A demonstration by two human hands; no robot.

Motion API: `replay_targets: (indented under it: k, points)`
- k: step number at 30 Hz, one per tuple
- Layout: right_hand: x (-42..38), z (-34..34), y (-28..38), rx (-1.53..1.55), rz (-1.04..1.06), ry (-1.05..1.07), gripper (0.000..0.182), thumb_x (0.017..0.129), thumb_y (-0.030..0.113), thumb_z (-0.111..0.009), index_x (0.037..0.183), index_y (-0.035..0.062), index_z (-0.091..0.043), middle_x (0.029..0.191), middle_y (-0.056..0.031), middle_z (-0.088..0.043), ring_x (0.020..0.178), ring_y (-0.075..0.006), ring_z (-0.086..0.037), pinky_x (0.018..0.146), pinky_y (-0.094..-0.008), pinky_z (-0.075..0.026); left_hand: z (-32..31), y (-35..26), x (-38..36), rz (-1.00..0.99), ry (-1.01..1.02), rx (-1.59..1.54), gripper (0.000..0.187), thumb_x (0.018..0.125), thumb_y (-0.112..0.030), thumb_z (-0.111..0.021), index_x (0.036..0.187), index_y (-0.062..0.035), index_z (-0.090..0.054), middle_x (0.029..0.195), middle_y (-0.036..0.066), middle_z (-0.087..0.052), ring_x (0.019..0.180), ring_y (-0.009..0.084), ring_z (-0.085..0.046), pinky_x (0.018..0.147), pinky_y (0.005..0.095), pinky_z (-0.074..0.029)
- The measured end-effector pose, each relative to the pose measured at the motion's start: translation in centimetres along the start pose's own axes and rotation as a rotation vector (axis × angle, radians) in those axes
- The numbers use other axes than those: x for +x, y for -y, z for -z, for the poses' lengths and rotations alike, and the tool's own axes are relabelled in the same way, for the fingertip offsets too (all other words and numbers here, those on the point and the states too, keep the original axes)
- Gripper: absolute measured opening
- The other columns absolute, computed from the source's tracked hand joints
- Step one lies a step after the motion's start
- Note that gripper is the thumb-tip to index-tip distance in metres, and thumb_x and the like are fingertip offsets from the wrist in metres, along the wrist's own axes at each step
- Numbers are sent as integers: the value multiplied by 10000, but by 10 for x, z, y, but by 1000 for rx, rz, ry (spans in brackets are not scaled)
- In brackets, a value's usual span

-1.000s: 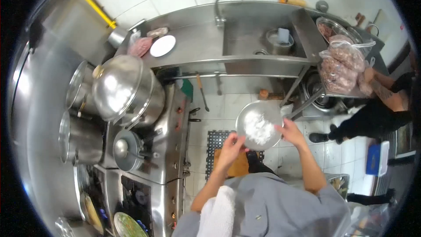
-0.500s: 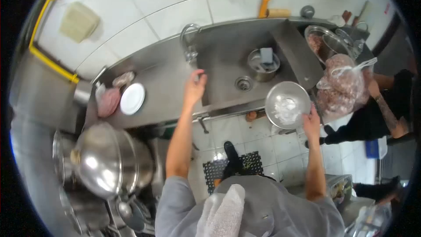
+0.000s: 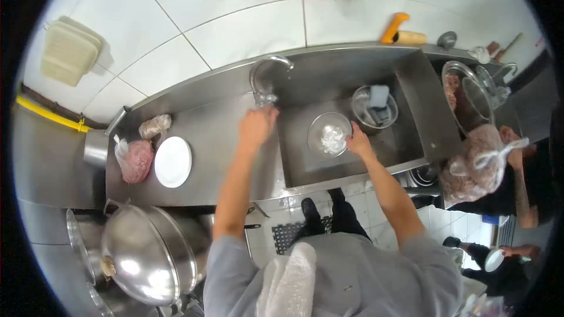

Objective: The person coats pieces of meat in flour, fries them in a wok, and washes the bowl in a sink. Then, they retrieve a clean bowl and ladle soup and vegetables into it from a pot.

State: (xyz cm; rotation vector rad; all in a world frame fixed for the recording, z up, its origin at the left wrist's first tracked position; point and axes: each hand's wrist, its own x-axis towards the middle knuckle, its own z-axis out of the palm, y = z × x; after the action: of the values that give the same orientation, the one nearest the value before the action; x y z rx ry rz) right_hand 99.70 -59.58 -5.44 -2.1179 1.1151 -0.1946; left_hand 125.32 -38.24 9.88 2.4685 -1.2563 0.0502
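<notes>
My right hand [image 3: 357,140] grips the rim of a steel bowl [image 3: 329,133] with white grains in it, held low inside the steel sink [image 3: 405,147]. My left hand [image 3: 256,125] rests at the base of the curved tap [image 3: 265,73], fingers closed around its handle. The tap's spout arches over the left end of the sink, up and left of the bowl.
A second steel pot with a blue sponge [image 3: 376,104] sits in the sink. On the counter lie a white plate [image 3: 173,161] and bagged meat [image 3: 135,160]. A large lidded pot [image 3: 144,254] stands lower left. Another person with a meat bag [image 3: 479,161] stands to the right.
I have stepped up to the sink. My right hand lowered the bowl from above the sink's edge down into it, and my left hand reached the tap.
</notes>
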Motion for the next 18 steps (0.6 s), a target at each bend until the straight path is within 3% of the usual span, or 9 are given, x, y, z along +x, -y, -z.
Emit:
replay_targets:
  k: [2, 4, 6, 7, 8, 10, 13, 16, 18]
  points:
    - [38, -32, -11, -163, 9, 78, 739, 826, 264, -613, 1465, 77, -293, 1161, -260, -611, 1050, -454, -583, 906, -459, -480, 6, -7, -42, 8, 155, -101, 254, 895, -293, -638, 951, -57, -714, 906, 184, -691, 858, 334, -665, 768, 411, -526]
    - [36, -7, 50, -263, -146, 215, 689, 853, 276, -612, 1442, 67, -323, 1151, -248, -610, 1064, -449, -568, 926, -444, -472, 3, -5, -67, 34, 178, -272, 246, 896, -272, -640, 975, -51, -712, 925, 180, -691, 840, 319, -670, 753, 389, -534]
    - [55, -17, 52, -175, 265, -205, 606, 877, 264, -602, 1406, 76, -372, 1127, -236, -613, 1039, -421, -587, 897, -450, -487, 8, -23, -83, 315, 143, -596, 234, 908, -221, -638, 1022, -26, -699, 937, 146, -702, 825, 237, -673, 749, 320, -531]
    - [74, -36, 53, -84, 442, -377, 423, 872, 219, -610, 1257, 58, -542, 975, -197, -665, 883, -350, -652, 814, -428, -516, 2, -30, -86, 343, 145, -595, 234, 908, -221, -638, 1022, -26, -699, 937, 146, -702, 825, 237, -673, 749, 320, -531]
    - [84, -39, 67, -82, 446, -351, 423, 872, 219, -610, 1257, 58, -542, 975, -197, -665, 883, -350, -652, 814, -428, -516, -4, -39, -88, 394, 109, -688, 225, 912, -197, -636, 1031, -14, -692, 937, 124, -704, 820, 197, -663, 749, 291, -522]
    - [104, -40, 96, 311, 132, 291, 229, 839, 195, -640, 1001, 38, -676, 789, -144, -683, 727, -260, -671, 711, -385, -526, -19, -53, -75, 454, 61, -776, 217, 916, -172, -634, 1040, -1, -685, 936, 102, -706, 815, 157, -653, 749, 262, -512]
    - [120, -34, 110, 347, 206, 380, 134, 808, 166, -665, 793, 36, -692, 686, -113, -668, 654, -199, -657, 642, -342, -511, -60, -67, -54, 527, 73, -832, 218, 936, -179, -619, 1048, -2, -680, 913, 65, -696, 838, 112, -628, 742, 250, -496]
    - [117, -7, 132, 310, 165, 525, 107, 774, 143, -693, 784, 36, -693, 695, -118, -674, 662, -187, -663, 620, -343, -508, -124, -54, -29, 641, 112, -902, 221, 945, -179, -607, 1048, 7, -667, 896, 50, -683, 842, 110, -624, 746, 247, -492]
    - [120, -11, 134, 324, 381, 394, 137, 735, 139, -734, 795, 21, -699, 659, -126, -664, 628, -193, -660, 608, -351, -507, -161, -48, -13, 729, 110, -1063, 253, 955, -192, -593, 1096, 14, -626, 927, 44, -660, 872, 133, -631, 797, 258, -497]
